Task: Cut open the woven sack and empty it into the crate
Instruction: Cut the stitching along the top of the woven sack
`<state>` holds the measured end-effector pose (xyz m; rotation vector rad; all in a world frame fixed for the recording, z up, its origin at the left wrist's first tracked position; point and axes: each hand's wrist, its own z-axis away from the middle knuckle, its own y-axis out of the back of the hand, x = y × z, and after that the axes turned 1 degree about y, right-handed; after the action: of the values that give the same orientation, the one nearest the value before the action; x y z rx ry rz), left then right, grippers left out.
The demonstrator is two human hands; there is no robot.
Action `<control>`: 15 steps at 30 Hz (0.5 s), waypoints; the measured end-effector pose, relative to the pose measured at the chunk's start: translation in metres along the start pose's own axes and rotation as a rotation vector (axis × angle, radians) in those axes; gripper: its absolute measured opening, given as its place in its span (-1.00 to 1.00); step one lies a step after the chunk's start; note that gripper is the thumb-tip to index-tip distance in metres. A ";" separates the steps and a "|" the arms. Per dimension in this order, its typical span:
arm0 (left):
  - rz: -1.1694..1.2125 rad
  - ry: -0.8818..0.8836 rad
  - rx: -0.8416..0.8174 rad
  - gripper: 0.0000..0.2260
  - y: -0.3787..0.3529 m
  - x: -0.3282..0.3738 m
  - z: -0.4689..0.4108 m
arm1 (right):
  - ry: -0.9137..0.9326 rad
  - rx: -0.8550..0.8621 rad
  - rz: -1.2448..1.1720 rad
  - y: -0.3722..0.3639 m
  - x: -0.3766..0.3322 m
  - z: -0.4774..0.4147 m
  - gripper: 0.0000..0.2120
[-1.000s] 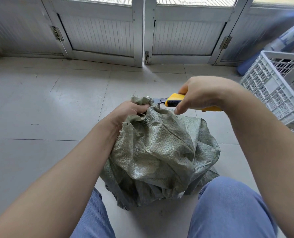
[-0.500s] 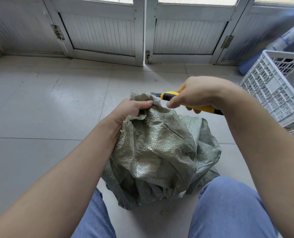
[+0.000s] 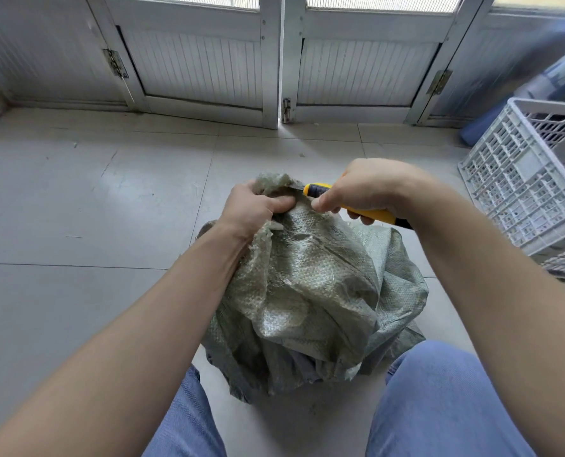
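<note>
Left hand [image 3: 254, 206]: clamped on my sack [image 3: 307, 285], at its neck.
Right hand [image 3: 370, 189]: gripping knife [image 3: 317, 190], blade at that neck.
Crate [image 3: 522, 179]: right of my grip, floor [image 3: 406, 146] between.

The person wears light blue trousers [image 3: 439, 400], visible on both knees, with fine lines in the cloth. The forearms [image 3: 162, 308], left hand [image 3: 254, 209] and right hand [image 3: 367, 189] are bare.
</note>
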<state>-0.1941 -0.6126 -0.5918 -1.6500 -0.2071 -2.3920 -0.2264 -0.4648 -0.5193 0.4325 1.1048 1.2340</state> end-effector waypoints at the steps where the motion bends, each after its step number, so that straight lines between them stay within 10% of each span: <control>1: 0.025 -0.007 0.016 -0.78 0.000 0.000 0.001 | -0.003 0.026 0.000 -0.001 0.001 -0.001 -0.70; 10: 0.156 -0.064 0.067 -0.84 -0.003 -0.004 -0.002 | -0.041 0.128 0.087 0.004 0.003 0.000 -0.69; 15: -0.199 -0.273 0.215 -0.67 0.000 -0.008 -0.009 | -0.038 0.050 0.003 0.011 0.012 0.005 -0.71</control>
<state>-0.1995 -0.6143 -0.6031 -1.9215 -0.6800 -2.1716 -0.2289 -0.4496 -0.5139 0.4947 1.1046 1.1982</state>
